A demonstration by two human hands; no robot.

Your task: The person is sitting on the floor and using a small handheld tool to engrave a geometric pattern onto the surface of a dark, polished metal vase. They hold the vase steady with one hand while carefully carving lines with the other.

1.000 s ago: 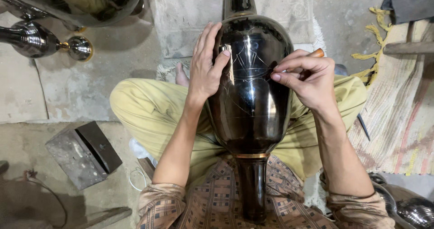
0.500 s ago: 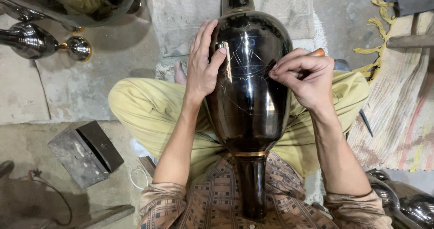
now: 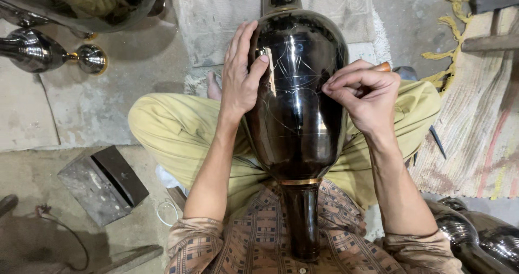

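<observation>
A large glossy black vase [image 3: 297,101] lies across my lap, its narrow neck toward my chest. Thin scratched line patterns cover its belly. My left hand [image 3: 240,71] rests flat on the vase's left side, fingers spread, thumb on the surface. My right hand [image 3: 365,93] is closed around a small engraving tool with an orange wooden handle [image 3: 383,67]; its tip touches the vase's right side. My legs in yellow trousers [image 3: 173,128] are crossed under the vase.
A dark metal block [image 3: 102,183] lies on the concrete floor at left. Shiny metal vessels [image 3: 38,49] sit at the upper left, and more [image 3: 476,236] at the lower right. A striped woven mat [image 3: 481,122] lies at right.
My right hand has shifted slightly along the vase's right side. The left hand stays in place on the vase.
</observation>
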